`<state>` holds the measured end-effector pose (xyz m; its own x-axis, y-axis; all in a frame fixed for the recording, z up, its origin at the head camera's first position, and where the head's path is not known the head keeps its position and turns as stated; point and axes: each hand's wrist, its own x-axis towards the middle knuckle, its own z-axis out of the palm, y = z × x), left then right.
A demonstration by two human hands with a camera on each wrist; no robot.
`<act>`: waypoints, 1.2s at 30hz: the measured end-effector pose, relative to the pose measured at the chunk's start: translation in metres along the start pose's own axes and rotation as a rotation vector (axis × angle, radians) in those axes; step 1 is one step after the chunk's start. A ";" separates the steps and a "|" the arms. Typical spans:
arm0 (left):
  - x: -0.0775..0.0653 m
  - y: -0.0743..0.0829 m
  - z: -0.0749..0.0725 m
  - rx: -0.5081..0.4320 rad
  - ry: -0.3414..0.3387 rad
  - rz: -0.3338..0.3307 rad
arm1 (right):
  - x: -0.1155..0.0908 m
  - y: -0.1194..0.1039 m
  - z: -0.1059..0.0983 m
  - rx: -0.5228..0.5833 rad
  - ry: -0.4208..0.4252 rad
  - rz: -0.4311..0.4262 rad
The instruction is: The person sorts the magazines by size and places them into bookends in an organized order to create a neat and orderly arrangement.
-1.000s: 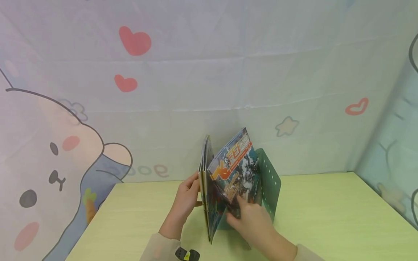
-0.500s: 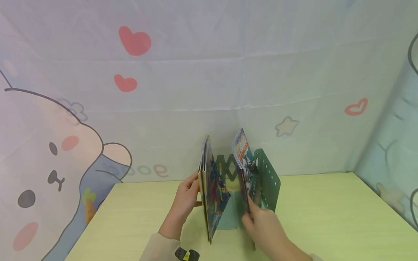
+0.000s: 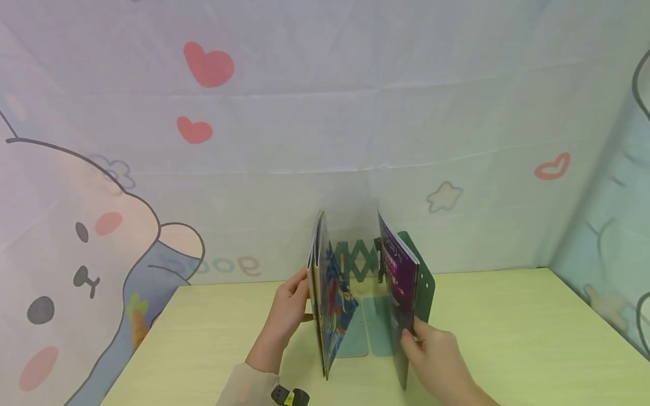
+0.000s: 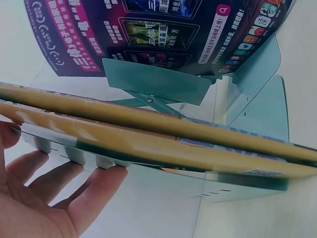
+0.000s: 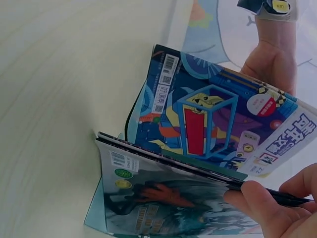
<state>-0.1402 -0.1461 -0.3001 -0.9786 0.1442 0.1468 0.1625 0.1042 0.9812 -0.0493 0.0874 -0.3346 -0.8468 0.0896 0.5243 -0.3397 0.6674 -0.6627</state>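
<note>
A green metal bookend (image 3: 422,290) with a folding lattice at its back stands on the table. Two magazines (image 3: 332,316) stand upright together at its left side, one cover showing a colourful cartoon (image 5: 203,126). My left hand (image 3: 286,310) rests against the outside of the left end plate (image 4: 173,181), fingertips touching it. On the other side my right hand (image 3: 439,355) pinches the near edge of a thin magazine (image 3: 398,276) between thumb and fingers. This one has a purple back cover facing left and stands close beside the right end plate.
Two flat base plates (image 3: 382,327) of the bookend lie between the magazines. The pale yellow-green table (image 3: 508,332) extends to both sides. A printed cloth (image 3: 284,129) with hearts and a cartoon animal hangs right behind.
My right hand has moved right and swung its magazine from front cover showing to purple back cover showing, opening a gap to the left magazines. My left hand has stayed put.
</note>
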 end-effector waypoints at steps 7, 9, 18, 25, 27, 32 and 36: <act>0.001 -0.001 0.000 -0.006 -0.005 0.002 | -0.001 0.010 -0.009 -0.010 0.023 0.045; 0.001 -0.001 0.000 -0.008 -0.007 0.001 | -0.001 0.011 -0.013 -0.007 0.015 0.089; 0.000 0.000 -0.001 0.018 -0.014 0.008 | -0.003 0.022 -0.025 0.002 -0.001 0.217; -0.001 0.002 -0.002 0.022 -0.012 0.005 | -0.006 0.029 -0.032 -0.033 0.018 0.237; -0.001 0.002 -0.002 0.016 -0.007 0.000 | -0.006 0.030 -0.033 -0.038 0.029 0.228; 0.001 0.000 -0.002 0.007 -0.003 -0.011 | -0.007 0.030 -0.035 -0.033 0.017 0.241; 0.000 -0.001 -0.002 0.007 -0.007 -0.015 | -0.008 0.030 -0.036 -0.036 -0.012 0.272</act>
<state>-0.1407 -0.1482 -0.3004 -0.9800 0.1497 0.1313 0.1488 0.1129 0.9824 -0.0385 0.1334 -0.3393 -0.9098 0.2609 0.3228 -0.0839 0.6460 -0.7587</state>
